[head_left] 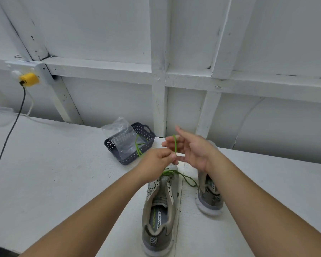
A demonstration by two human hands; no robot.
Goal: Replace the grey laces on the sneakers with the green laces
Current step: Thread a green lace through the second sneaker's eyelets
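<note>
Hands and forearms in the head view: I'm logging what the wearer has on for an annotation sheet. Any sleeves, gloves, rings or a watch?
Nothing worn shows. The left hand and right hand are bare, with no gloves and no ring visible on the fingers. Both forearms are uncovered to the frame's edge: no sleeves, watch or wristband.

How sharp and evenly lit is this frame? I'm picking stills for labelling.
Head view: soft, even light with no hard glare; wide-angle bending bows the wall beams; the right hand fingertips and green lace are slightly motion-blurred; the left hand and near sneaker read clearly.
</note>
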